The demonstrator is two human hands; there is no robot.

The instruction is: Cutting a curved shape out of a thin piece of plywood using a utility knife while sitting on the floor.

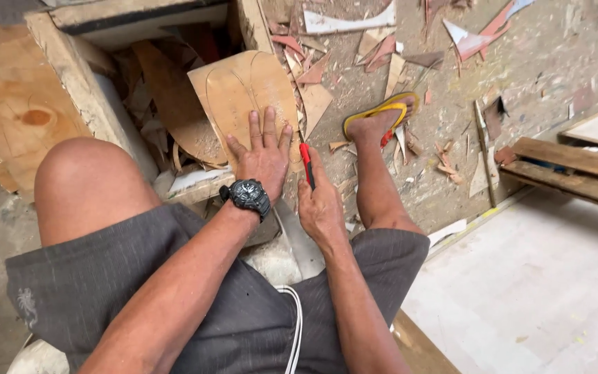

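Observation:
A tan sheet (240, 86) with a sole-shaped outline lies flat on a wooden ledge in front of me. My left hand (263, 154), a black watch (247, 194) on its wrist, presses flat on the sheet's near right part with fingers spread. My right hand (320, 204) grips a red-handled knife (306, 165) beside the sheet's right edge, its blade pointing away from me. My knees and grey shorts fill the lower part of the view.
A wooden box frame (70, 76) on the left holds curled tan offcuts (167, 97). Red and tan scraps (382, 48) litter the concrete floor. My foot wears a yellow flip-flop (382, 111). Wooden planks (569, 163) and a white board (541, 284) lie at right.

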